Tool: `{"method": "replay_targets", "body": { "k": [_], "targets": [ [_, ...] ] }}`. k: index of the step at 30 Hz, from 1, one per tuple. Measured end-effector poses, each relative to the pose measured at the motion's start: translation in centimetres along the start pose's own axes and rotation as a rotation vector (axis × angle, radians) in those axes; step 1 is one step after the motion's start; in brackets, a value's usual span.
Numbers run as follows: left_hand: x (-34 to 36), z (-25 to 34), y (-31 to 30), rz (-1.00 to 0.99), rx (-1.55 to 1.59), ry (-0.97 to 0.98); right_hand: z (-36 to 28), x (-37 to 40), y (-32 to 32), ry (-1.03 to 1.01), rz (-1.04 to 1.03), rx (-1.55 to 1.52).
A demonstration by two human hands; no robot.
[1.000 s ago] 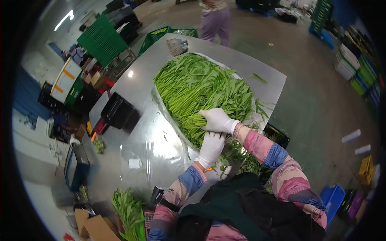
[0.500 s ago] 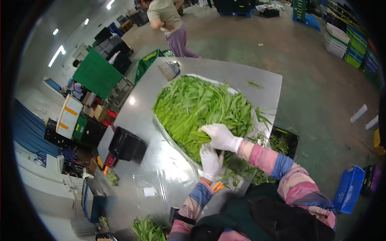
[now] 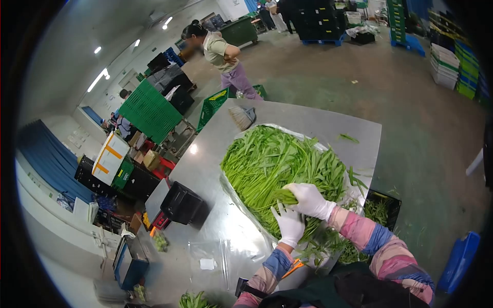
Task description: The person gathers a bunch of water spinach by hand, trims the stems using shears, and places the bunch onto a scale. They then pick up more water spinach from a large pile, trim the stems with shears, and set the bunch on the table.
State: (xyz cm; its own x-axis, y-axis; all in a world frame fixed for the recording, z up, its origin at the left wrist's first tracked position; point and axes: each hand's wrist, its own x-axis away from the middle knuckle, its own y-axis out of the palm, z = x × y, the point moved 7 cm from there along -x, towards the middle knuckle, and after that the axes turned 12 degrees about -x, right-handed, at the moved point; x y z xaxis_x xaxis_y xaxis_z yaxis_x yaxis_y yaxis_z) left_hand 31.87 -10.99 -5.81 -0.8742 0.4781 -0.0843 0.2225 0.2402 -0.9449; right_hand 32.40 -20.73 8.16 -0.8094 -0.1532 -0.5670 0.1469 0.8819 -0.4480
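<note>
A large heap of leafy green stems (image 3: 277, 169) lies on clear plastic on the metal table (image 3: 328, 120). My right hand (image 3: 311, 200), in a white glove, is closed around a small bunch of green stems (image 3: 284, 196) at the near edge of the heap. Just below it, my gloved left hand (image 3: 290, 225) has its fingers spread, the tips near the bunch. Loose leaves (image 3: 328, 246) lie beside my wrists. Near my left sleeve is an orange-handled tool (image 3: 294, 268).
A black scale (image 3: 181, 203) and a flat plastic bag (image 3: 209, 264) are on the left of the table, a brush (image 3: 242, 117) at its far corner. A dark crate (image 3: 382, 210) stands off the right edge. Beyond the table stands a person (image 3: 226, 56).
The view has shifted, so the table appears lower and further right. My left hand's fingers have spread. My right hand still grips the bunch. The person beyond the table shows more fully.
</note>
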Motion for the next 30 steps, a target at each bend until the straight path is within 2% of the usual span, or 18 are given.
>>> {"method": "replay_targets", "body": {
  "k": [1, 4, 6, 7, 8, 10, 12, 13, 14, 16, 19, 21, 24, 28, 30],
  "targets": [
    [0.1, -0.1, -0.4, 0.148, 0.092, -0.014, -0.1, -0.4, -1.1, 0.014, 0.061, 0.017],
    [0.1, -0.4, -2.3, 0.22, 0.213, -0.058, 0.9, -1.6, -4.0, 0.129, 0.205, -0.135],
    [0.1, -0.4, -2.2, 0.206, 0.237, -0.066, 1.5, -2.1, -6.5, 0.247, 0.322, -0.291],
    [0.1, -0.4, -2.1, 0.215, 0.244, -0.069, 0.7, -2.4, -8.2, 0.145, 0.416, -0.148],
    [0.0, -0.5, -2.0, 0.224, 0.25, -0.072, 2.7, -2.1, -8.2, 0.207, 0.475, -0.296],
    [0.0, -0.6, -2.3, 0.184, 0.229, -0.075, 2.7, -2.5, -9.5, 0.198, 0.494, -0.334],
    [0.2, -0.4, -2.2, 0.186, 0.223, -0.081, 3.5, -2.8, -10.9, 0.265, 0.617, -0.463],
    [0.2, -0.3, -2.2, 0.198, 0.203, -0.085, 1.4, -3.5, -12.2, 0.229, 0.662, -0.526],
    [0.2, -0.3, -2.1, 0.199, 0.201, -0.085, 2.2, -3.5, -13.2, 0.258, 0.679, -0.465],
    [0.2, -0.3, -2.1, 0.202, 0.199, -0.085, 2.8, -3.6, -15.2, 0.233, 0.77, -0.522],
    [0.3, -0.4, -2.1, 0.195, 0.197, -0.09, 0.9, -3.9, -19.2, 0.204, 0.913, -0.438],
    [0.3, -0.4, -2.0, 0.189, 0.183, -0.093, 1.2, -3.8, -21.3, 0.112, 1.002, -0.359],
    [0.3, -0.5, -2.7, 0.093, 0.174, -0.079, -2.7, -3.3, -25.4, 0.003, 1.169, -0.41],
    [0.2, -0.3, -1.5, 0.172, 0.166, -0.098, -6.6, -0.1, -29.9, -0.235, 1.427, -0.037],
    [0.2, -0.4, -1.5, 0.161, 0.164, -0.105, -10.1, 0.8, -29.5, -0.276, 1.351, 0.072]
  ]
}}
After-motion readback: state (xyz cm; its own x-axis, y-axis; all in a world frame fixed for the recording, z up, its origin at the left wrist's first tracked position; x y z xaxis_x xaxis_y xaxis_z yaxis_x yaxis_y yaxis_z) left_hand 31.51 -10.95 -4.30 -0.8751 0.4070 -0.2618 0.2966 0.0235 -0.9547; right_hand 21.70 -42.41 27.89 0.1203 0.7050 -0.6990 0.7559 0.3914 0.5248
